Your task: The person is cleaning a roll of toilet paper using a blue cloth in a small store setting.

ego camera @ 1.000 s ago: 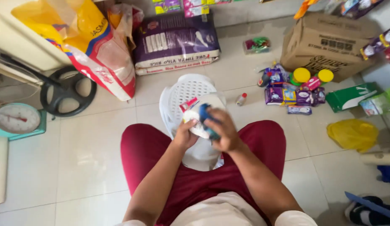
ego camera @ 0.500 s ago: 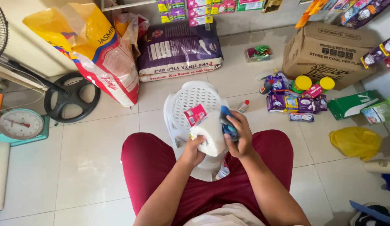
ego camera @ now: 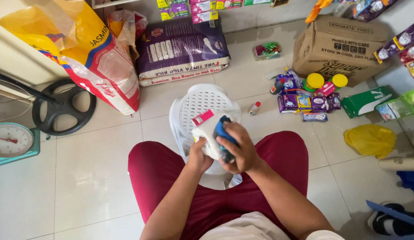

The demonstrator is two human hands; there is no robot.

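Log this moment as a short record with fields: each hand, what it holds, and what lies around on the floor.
left hand: grips the white packet from below
right hand: wraps a blue item against the packet
packet tag: pink-red label at its top
below the hands: white plastic stool
far left: weighing scale, fan base
back: yellow rice sack, purple rice sack
right: cardboard box, purple sachets, yellow bag
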